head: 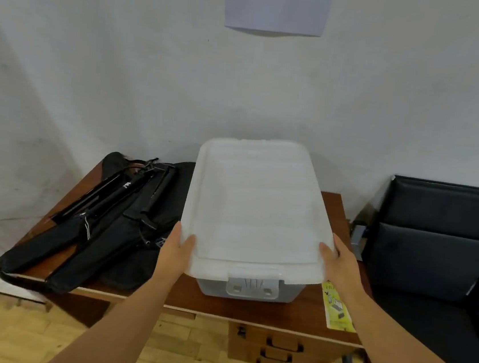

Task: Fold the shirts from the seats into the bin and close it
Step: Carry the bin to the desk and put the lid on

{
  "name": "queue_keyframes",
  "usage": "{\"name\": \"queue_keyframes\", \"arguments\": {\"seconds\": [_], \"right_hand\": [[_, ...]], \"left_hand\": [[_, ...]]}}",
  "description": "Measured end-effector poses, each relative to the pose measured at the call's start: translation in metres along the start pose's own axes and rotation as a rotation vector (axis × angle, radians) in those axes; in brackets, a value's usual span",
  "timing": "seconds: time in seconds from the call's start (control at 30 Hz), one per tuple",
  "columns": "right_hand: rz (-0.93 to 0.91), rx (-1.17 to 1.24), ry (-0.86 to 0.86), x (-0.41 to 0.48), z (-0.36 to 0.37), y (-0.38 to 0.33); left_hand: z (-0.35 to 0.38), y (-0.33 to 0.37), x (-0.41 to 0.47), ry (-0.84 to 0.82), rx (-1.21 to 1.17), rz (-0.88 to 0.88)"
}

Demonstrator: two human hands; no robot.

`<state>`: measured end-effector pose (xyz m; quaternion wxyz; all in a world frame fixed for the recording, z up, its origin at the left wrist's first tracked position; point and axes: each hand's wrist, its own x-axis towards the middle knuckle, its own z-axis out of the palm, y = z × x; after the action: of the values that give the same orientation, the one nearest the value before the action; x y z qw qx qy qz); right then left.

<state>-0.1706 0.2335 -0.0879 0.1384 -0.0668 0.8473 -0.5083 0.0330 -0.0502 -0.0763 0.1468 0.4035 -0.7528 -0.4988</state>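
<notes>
Translucent lid (254, 210) points lengthwise at wall (126, 64); left hand (178, 252), right hand (339, 264) clamp it.

**Desk, bags and paper**

A brown wooden desk (331, 215) stands against a pale wall (126, 64). Long black bags (100, 243) lie on its 9 o'clock half, their ends overhanging the near edge toward 7 o'clock. A folded black stand (118, 188) rests on top of them, pointing to 1 o'clock. A yellow leaflet (337, 306) lies flat at the desk's 4 o'clock corner. Drawers (278, 350) with dark handles sit below at 5 o'clock. A paper (278, 3) hangs on the wall at 12 o'clock. The floor (6, 328) at 7 o'clock is light wood blocks.
</notes>
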Motion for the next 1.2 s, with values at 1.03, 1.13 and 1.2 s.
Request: {"name": "queue_keyframes", "arguments": {"seconds": [1.03, 1.13, 1.2], "right_hand": [[-0.827, -0.560, -0.018, -0.060, 0.076, 0.006], [-0.781, -0.490, -0.029, -0.065, 0.082, 0.003], [-0.729, -0.442, -0.044, -0.070, 0.087, -0.001]], "left_hand": [[0.004, -0.011, 0.033, 0.004, 0.223, 0.062], [0.000, -0.013, 0.037, 0.000, 0.225, 0.050], [-0.002, -0.013, 0.040, -0.008, 0.238, 0.051]]}}
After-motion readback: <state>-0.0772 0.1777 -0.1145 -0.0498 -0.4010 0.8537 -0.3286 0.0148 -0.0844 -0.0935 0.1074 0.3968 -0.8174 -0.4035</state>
